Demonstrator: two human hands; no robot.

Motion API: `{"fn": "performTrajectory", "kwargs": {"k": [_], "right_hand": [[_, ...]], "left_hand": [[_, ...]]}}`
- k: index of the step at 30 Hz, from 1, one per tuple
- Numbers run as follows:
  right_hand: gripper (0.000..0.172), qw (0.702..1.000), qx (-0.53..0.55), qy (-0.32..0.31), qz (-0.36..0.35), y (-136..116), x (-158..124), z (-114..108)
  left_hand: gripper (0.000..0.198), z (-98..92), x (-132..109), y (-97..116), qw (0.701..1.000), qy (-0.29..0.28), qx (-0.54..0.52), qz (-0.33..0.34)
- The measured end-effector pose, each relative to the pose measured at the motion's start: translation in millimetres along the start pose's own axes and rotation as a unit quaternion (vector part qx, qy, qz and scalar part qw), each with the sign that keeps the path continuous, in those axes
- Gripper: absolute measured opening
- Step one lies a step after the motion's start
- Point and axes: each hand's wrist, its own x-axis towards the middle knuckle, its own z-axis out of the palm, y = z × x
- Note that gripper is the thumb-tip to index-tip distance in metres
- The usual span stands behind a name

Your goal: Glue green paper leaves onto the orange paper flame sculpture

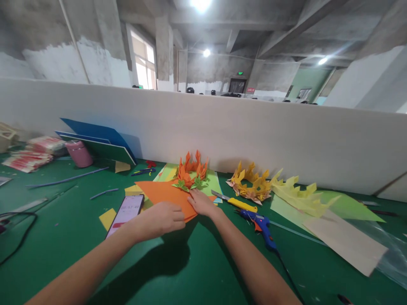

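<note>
An orange sheet of paper [159,192] lies in front of me, its pointed corner to the left. My left hand [167,218] is closed at its near edge with the fingers curled together; the thumb and fingertips are partly hidden. My right hand [202,204] rests on the sheet's right part, fingers stretched out and slightly apart. Just beyond the fingertips stands an orange paper crown [192,169] with green paper leaves [199,182] at its base. Light green sheets [214,180] lie under the crown.
To the right are a yellow utility knife [243,205], a blue glue gun [263,228], a yellow paper crown [249,184] and a pale yellow spiky paper strip [302,197]. A phone [127,212], pink cup [79,153] and leaning blue boards [95,131] are left. A white partition [254,131] stands behind.
</note>
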Motion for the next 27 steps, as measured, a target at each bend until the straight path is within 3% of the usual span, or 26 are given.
{"fn": "performTrajectory", "kwargs": {"k": [7,11,16,19,23,27], "right_hand": [[0.044,0.998,0.031,-0.022,-0.047,-3,15,-10],[0.035,0.996,0.059,-0.028,-0.059,-12,3,-24],[0.041,0.993,0.104,0.002,-0.062,-10,-63,-34],[0.052,0.981,0.162,0.025,-0.106,2,-113,-30],[0.059,0.98,0.19,-0.009,-0.066,18,-162,-21],[0.047,0.977,0.208,-0.039,-0.005,17,-179,-21]], "left_hand": [[0.016,-20.3,20,34,0.999,0.025,0.003,0.039],[0.009,-10.5,35,65,0.999,-0.009,-0.03,0.007],[0.013,23.4,57,98,0.986,-0.108,-0.098,-0.077],[0.021,41.4,68,107,0.968,-0.155,-0.154,-0.126],[0.023,57.1,71,111,0.951,-0.136,-0.223,-0.163],[0.02,62.1,75,116,0.932,-0.116,-0.3,-0.167]]}}
